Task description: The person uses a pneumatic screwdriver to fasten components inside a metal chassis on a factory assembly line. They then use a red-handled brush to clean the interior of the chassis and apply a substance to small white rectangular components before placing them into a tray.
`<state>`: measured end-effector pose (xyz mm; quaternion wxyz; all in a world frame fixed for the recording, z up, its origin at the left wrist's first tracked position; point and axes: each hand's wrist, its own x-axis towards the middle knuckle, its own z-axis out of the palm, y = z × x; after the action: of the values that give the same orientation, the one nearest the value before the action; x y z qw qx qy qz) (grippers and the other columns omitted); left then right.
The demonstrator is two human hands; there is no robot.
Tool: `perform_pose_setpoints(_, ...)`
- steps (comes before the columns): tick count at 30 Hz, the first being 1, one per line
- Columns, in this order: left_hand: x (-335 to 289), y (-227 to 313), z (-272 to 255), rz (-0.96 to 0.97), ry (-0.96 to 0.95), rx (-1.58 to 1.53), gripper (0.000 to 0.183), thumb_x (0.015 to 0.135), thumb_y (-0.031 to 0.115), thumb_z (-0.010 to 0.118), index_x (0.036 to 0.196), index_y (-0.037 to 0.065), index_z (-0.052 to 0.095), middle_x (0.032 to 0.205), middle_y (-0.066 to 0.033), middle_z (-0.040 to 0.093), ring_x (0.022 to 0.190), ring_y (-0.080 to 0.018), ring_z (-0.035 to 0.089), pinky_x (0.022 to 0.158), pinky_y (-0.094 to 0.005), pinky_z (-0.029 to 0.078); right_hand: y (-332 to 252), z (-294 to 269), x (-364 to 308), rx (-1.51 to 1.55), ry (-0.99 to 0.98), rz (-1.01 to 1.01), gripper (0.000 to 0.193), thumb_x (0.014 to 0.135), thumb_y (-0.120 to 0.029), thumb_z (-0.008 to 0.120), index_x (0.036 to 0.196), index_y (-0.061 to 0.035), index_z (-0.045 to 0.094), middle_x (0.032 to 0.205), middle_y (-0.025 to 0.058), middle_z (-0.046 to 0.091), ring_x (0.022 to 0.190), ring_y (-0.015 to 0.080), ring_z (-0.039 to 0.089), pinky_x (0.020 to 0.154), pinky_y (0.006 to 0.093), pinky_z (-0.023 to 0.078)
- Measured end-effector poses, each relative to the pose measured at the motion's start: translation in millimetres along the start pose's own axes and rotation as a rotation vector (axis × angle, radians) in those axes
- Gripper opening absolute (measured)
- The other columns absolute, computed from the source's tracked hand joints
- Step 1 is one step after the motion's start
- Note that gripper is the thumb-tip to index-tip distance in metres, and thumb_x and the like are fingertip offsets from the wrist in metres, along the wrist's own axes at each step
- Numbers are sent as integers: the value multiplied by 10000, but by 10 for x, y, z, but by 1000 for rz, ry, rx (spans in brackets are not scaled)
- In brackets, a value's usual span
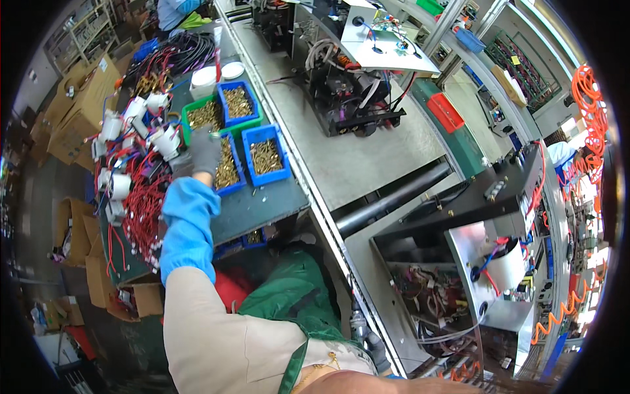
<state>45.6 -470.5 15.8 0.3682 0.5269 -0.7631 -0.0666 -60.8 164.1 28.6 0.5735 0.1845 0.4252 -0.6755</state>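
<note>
My left hand, in a grey glove with a blue oversleeve, reaches over the small-parts bins on the green bench. Its blurred fingers are at the green bin and the near blue bin, both holding brass-coloured screws or similar fasteners. Whether anything is between the fingers is hidden. To its right stands another blue bin of fasteners; a further blue bin rests on the green one. My right hand is low by the metal rail, partly hidden by my body, beside a grey metallic object I cannot make out.
Left of the bins lie white cylindrical parts with red wires. A conveyor line on the right carries open metal housings with wiring. Cardboard boxes stand at far left. Another person works at the back.
</note>
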Motion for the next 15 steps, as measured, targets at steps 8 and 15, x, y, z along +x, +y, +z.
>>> perform_pose_setpoints(8, 953, -217, 747, -240, -696, 576, 438, 846, 236, 537, 1245, 55, 529, 1244, -202, 556, 1199, -352, 499, 993, -415, 421, -248, 291, 178, -17, 106, 17, 773, 667, -329, 778, 1322, -120, 424, 1038, 30, 567, 829, 146, 612, 666, 274, 561)
perform_pose_setpoints(15, 948, -536, 747, -114, -503, 337, 253, 830, 202, 555, 1026, 92, 671, 1026, -194, 650, 997, -359, 611, 887, -429, 465, -265, 349, 141, -24, 126, -4, 781, 660, -342, 777, 1321, -118, 426, 1043, 28, 562, 826, 140, 607, 662, 267, 555)
